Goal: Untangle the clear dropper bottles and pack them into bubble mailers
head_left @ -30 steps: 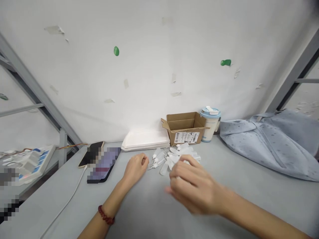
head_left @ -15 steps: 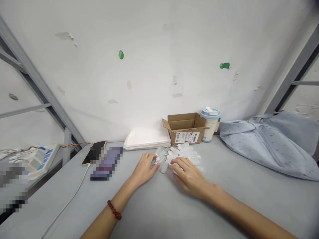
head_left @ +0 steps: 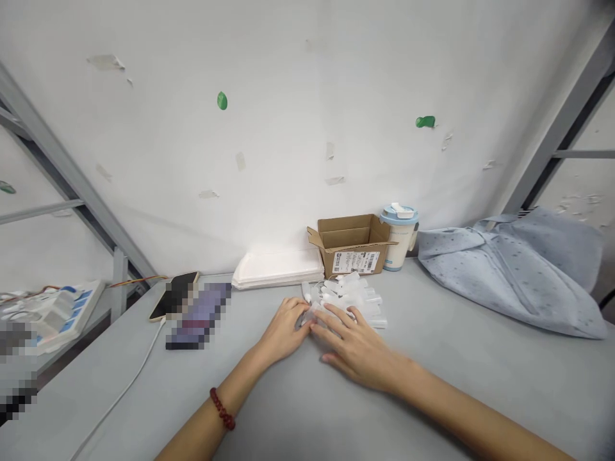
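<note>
A heap of small translucent white plastic pieces (head_left: 358, 298), long and rounded like little tubes, lies on the grey table between and beyond my hands. My left hand (head_left: 284, 330) is at the heap's left edge, fingers curved and thumb apart from the forefinger, with pieces at the fingertips. Spread over the near side of the heap is my right hand (head_left: 358, 349), its fingertips touching pieces close to my left thumb. Its thumb stands off from the other fingers. Some pieces are hidden beneath my fingers, and their exact kind is unclear.
Behind the heap stand an open cardboard box (head_left: 353, 246), a lidded cup (head_left: 400, 240) and a white flat stack (head_left: 278, 267). A phone (head_left: 175, 294) on a cable and a blurred purple item (head_left: 199, 317) lie left. A blue-grey cloth bag (head_left: 504, 275) is on the right.
My right hand has shifted left, bringing its fingertips close to my left hand. Near pieces are now bunched between the hands. The whole view has shifted slightly.
</note>
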`<state>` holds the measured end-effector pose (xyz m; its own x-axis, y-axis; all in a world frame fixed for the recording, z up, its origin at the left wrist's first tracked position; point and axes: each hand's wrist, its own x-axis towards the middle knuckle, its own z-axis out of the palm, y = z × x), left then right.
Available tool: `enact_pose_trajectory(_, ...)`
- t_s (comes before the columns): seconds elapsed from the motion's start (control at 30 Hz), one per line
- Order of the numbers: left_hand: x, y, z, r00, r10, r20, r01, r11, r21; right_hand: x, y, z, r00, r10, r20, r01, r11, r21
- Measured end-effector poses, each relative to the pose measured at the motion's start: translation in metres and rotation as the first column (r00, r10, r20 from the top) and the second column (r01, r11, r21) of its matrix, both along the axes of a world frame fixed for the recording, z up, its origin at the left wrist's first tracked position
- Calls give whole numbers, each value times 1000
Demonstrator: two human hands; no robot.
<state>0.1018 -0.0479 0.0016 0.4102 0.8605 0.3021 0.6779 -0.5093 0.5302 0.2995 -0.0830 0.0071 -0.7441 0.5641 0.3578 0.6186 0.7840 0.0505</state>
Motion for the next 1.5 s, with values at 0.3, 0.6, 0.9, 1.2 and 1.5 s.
enact_pose_trajectory(0.3, -13, 2, 17, 992, 104, -65, -110, 989, -95, -2, 3, -8, 997, -77, 13, 76, 994, 83)
enact_pose_trajectory(0.6, -16, 10, -1, 952, 295, -77, -298, 954, -41, -5, 0, -6, 999, -31, 45, 25, 992, 124)
enact_pose_trajectory(0.9, -10, 7, 1, 962, 232, -146, -235, 972, -6, -10, -3, -8, 996, 31, 85, -35, 999, 41)
enact_pose_trajectory(1.2, -8, 5, 3, 947, 276, -166, -282, 959, -15, -11, -3, -9, 998, -17, 61, 9, 991, 131)
enact_pose_trajectory(1.5, -8, 6, 5, 955, 261, -143, -271, 961, -56, -12, -2, -11, 1000, -16, 14, 14, 990, 141)
